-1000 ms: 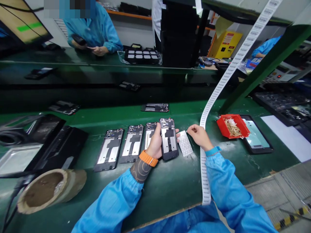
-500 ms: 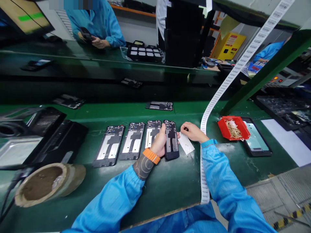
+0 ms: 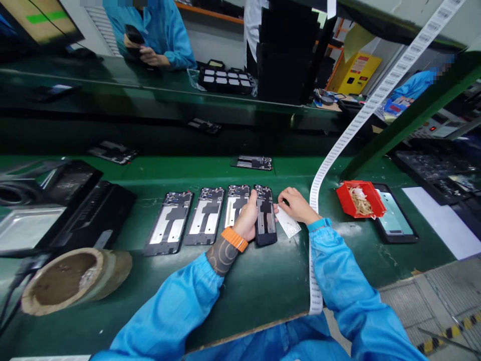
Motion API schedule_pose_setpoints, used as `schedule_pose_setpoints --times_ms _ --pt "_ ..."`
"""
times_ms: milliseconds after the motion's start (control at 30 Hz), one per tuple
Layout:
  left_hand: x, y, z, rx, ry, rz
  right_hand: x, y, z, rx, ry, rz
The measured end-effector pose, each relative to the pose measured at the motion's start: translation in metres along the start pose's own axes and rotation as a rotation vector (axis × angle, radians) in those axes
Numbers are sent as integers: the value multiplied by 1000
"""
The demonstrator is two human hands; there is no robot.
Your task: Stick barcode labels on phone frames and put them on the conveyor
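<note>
My left hand (image 3: 248, 219) is wrapped round an opened phone (image 3: 266, 215), its inner side facing up and the thumb along its left edge. Just right of that phone, my right hand (image 3: 295, 203) has its fingers bent together over a white sticker sheet (image 3: 288, 224); what the fingertips pinch, if anything, is too small to make out. To the left lie more opened phones in a row: one phone (image 3: 237, 203) partly behind my left hand, a second phone (image 3: 206, 215) and a third phone (image 3: 170, 223).
A strip of barcode labels (image 3: 351, 128) hangs down across the bench to my right. Beyond it are a red box (image 3: 359, 199) of rubber bands and a black tray (image 3: 409, 228). At left stand a cardboard-like tube (image 3: 118, 268) and black equipment (image 3: 108, 210). A co-worker (image 3: 165, 30) sits opposite.
The view has shifted slightly. My right hand remains beside the phone over the sticker sheet, and my left hand keeps its hold. Across the bench, the co-worker's hand-held device has tilted more upright.
</note>
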State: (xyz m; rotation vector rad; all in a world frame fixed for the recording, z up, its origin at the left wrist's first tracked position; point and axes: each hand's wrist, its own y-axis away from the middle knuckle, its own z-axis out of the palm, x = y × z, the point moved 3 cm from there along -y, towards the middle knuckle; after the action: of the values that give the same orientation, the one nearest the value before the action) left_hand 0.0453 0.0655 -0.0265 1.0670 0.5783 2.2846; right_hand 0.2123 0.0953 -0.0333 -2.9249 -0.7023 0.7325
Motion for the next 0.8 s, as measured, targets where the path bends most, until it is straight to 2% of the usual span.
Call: schedule_pose_setpoints --times_ms 133,267,333,400,533,600,633,700,800 --pt "3 4 1 -65 27 -56 4 8 -1 157 -221 101" --pt "9 11 5 -238 105 -116 3 25 -2 355 -555 302" --pt "10 14 9 -307 129 -114 -6 33 -3 394 -668 349" --pt "10 16 12 -330 149 -68 -20 37 -4 342 -779 343" --pt "13 20 17 -276 195 154 -45 38 2 6 -1060 311" --pt "22 22 16 -293 213 228 -47 39 3 -97 -1165 342" --pt "28 23 15 -317 216 251 -43 39 1 -84 -1197 369" --pt "44 25 10 -363 179 255 -31 40 -6 29 -1220 429" --pt "62 26 -3 -376 -42 165 -12 42 -22 221 -1219 484"
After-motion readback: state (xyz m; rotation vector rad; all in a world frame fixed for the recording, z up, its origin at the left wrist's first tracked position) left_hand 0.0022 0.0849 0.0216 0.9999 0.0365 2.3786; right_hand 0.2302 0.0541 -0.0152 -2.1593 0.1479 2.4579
